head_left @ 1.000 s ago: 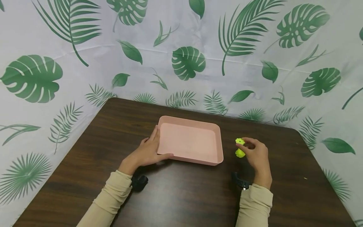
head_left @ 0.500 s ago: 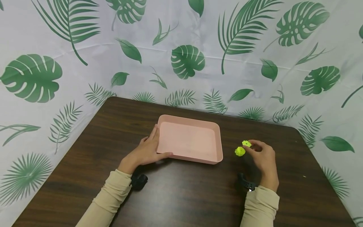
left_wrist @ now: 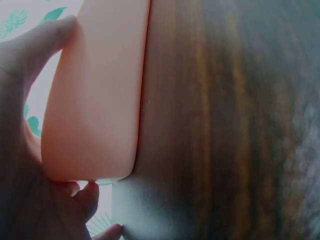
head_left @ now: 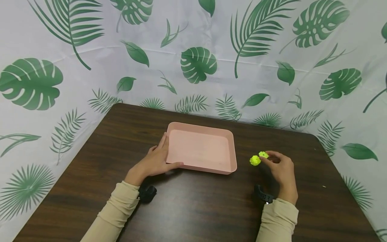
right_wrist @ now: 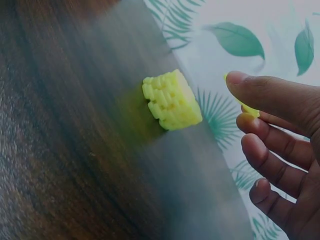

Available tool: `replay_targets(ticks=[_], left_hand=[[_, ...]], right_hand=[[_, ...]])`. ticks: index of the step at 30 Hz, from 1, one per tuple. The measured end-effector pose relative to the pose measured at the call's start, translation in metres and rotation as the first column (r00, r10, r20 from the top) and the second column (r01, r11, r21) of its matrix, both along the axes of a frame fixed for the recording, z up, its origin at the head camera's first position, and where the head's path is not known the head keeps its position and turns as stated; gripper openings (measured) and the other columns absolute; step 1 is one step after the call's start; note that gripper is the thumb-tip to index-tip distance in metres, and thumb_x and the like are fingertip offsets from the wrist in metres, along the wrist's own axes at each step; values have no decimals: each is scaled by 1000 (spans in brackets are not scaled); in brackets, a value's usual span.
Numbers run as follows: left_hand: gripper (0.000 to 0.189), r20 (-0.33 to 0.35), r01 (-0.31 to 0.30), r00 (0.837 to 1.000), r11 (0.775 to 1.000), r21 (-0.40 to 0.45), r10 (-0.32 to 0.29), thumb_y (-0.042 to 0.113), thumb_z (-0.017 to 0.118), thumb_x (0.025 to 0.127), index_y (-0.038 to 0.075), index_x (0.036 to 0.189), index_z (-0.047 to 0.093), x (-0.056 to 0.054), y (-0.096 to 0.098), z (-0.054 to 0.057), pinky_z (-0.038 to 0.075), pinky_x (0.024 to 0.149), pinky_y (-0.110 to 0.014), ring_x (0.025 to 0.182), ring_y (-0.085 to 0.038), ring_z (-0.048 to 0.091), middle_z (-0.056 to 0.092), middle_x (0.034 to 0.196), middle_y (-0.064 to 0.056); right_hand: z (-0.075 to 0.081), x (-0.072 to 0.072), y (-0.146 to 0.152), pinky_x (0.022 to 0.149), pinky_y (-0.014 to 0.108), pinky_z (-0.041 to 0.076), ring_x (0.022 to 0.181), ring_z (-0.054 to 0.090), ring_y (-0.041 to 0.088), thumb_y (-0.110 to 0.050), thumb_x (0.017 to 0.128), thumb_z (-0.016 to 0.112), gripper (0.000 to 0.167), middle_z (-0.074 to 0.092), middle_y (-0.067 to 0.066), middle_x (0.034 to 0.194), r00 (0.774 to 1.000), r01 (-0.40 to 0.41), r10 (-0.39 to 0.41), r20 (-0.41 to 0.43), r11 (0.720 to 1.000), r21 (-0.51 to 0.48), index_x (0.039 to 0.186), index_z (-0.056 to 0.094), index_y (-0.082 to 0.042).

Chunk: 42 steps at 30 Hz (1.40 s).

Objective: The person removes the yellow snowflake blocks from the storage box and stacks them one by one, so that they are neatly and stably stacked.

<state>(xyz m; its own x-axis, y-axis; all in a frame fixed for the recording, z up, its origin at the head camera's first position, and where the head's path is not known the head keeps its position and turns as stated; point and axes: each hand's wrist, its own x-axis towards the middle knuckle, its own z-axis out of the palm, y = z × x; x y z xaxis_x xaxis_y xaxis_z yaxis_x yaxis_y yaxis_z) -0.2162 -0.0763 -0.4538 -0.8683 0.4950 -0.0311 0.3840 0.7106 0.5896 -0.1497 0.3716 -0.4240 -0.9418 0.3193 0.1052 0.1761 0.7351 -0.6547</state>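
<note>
A shallow pink tray [head_left: 199, 148] stands on the dark wooden table. My left hand [head_left: 152, 161] rests against its near left corner, thumb along the front wall and straight fingers by the left side; the left wrist view has the thumb touching the pink wall [left_wrist: 97, 100]. To the tray's right stands a short bright yellow stack of scalloped pieces [head_left: 255, 160], its bumpy side showing in the right wrist view. Beside it my right hand [head_left: 279, 168] pinches a thin yellow flower-shaped disc [head_left: 263, 154] between thumb and fingers; in the right wrist view the thumb hides most of this disc.
The wooden table [head_left: 193, 205] reaches back to a white cloth backdrop [head_left: 169, 74] printed with green leaves. A tiny pale speck [head_left: 324, 186] lies on the table at the right. Each wrist carries a black strapped device, as on the left wrist [head_left: 147, 194].
My right hand has moved a little right with the yellow disc, from above the stack to its right side. My left hand and the tray have stayed in place.
</note>
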Motion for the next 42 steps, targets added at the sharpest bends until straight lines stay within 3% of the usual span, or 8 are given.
replay_targets(ticks=[6, 16, 42], left_hand=[[123, 5, 0, 1000, 1000, 2, 0, 72, 62, 90, -3, 163, -2, 0, -1, 2, 18, 117, -68, 157, -34, 14, -15, 171, -18], [122, -1, 1, 1000, 1000, 2, -1, 71, 61, 90, -4, 163, -1, 1, -1, 2, 19, 117, -69, 158, -35, 13, -10, 171, -23], [122, -4, -2, 1000, 1000, 10, 2, 70, 63, 90, -4, 163, -1, -1, 0, 0, 19, 116, -70, 157, -36, 14, -9, 171, -23]], right_hand=[[-4, -2, 2, 69, 26, 48, 96, 62, 26, -30, 97, 75, 47, 68, 23, 116, 1000, -14, 14, 16, 1000, -11, 130, 68, 3], [-9, -2, 2, 75, 30, 49, 107, 63, 37, -31, 98, 74, 48, 66, 25, 122, 999, -25, 26, 39, 999, -24, 132, 67, 3], [-16, -6, 0, 73, 25, 49, 96, 63, 26, -31, 95, 78, 48, 67, 23, 122, 997, -56, 58, 42, 998, -37, 129, 69, 1]])
